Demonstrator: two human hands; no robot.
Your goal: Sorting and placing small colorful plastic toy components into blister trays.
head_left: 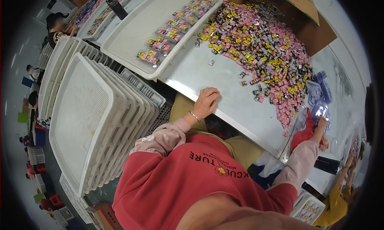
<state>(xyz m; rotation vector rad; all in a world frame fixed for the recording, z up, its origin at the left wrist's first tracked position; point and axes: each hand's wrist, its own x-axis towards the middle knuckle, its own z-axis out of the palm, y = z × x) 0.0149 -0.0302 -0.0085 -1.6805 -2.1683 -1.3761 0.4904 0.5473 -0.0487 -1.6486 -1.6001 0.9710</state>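
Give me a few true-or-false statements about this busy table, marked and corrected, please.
1. The left hand is at the near edge of the table. True.
2. The right hand is inside the cardboard box. False: it is at the bluish clear plastic packaging.
3. The pile of small pieces is all one colour. False: pink, yellow and black show, among others.
4. Stacked white trays stand on the person's left. True.
5. The large tray on the table holds only loose pieces. False: it holds clear packs.

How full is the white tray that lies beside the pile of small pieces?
The white tray is only partly full: packs line its right side, and its bare bottom shows to their left.
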